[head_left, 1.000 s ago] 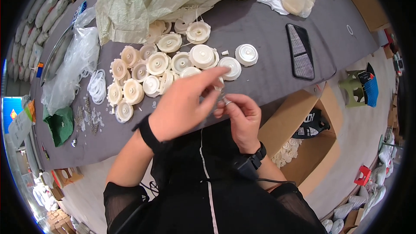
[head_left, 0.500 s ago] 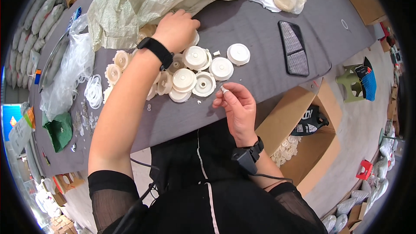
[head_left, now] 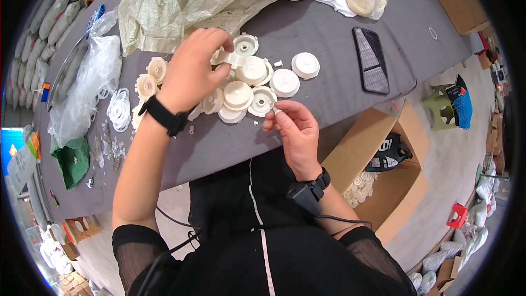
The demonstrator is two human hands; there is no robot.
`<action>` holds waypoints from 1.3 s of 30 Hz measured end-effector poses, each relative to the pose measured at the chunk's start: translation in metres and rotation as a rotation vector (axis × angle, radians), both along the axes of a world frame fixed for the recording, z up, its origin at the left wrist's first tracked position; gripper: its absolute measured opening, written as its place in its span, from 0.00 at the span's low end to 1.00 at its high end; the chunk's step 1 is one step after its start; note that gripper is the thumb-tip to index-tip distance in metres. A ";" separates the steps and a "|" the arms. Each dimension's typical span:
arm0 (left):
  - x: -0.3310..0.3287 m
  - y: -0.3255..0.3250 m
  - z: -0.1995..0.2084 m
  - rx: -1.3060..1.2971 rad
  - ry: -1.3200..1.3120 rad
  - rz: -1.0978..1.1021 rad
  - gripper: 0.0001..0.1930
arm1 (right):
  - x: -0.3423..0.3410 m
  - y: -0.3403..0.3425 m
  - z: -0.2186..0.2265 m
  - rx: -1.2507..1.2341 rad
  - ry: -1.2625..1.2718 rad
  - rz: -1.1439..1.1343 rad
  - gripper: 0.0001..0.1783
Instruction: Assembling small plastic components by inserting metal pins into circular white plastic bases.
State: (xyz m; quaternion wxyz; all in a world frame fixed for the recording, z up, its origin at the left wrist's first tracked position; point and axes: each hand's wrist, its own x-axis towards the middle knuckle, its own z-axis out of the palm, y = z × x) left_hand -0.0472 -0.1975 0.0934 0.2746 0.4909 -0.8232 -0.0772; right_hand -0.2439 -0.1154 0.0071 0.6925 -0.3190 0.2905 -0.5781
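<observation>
Head view: hands well apart. Left hand [head_left: 193,69] pinches a cream round plastic part [head_left: 234,59] by the rim, thumb against fingers, above the pile. Right hand [head_left: 297,133], nearer the body, has thumb and forefinger closed on a small whitish piece [head_left: 276,111]; too small to tell its shape. The two pieces aren't joined yet.

Just beyond the right fingertips, an open-faced cream plastic disc [head_left: 261,100] shows its hub. Farther past them, smooth-topped white plastic caps [head_left: 305,64] sit on the grey cloth-covered worktop [head_left: 329,38]; I'd judge those done. More cream toothed plastic discs [head_left: 157,70] lie left of the left hand, so plenty looks left. Loose white plastic rings [head_left: 119,111] farther left seem unused. Right of the right hand, an open brown cardboard box [head_left: 404,207] holds cream plastic pieces [head_left: 360,192]; can't tell if finished.
</observation>
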 end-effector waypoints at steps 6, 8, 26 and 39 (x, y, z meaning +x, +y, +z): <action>-0.004 0.046 0.006 0.156 0.270 0.087 0.12 | 0.023 0.000 0.011 -0.167 -0.032 0.129 0.09; -0.002 0.061 0.000 0.192 0.367 0.116 0.12 | 0.031 0.000 0.019 -0.201 -0.053 0.172 0.10; -0.008 0.082 -0.009 0.719 1.088 -0.157 0.19 | 0.017 -0.007 0.026 -0.269 -0.041 0.302 0.09; -0.009 0.097 -0.018 -0.049 1.095 0.248 0.12 | 0.023 0.001 0.023 -0.526 0.484 -0.111 0.10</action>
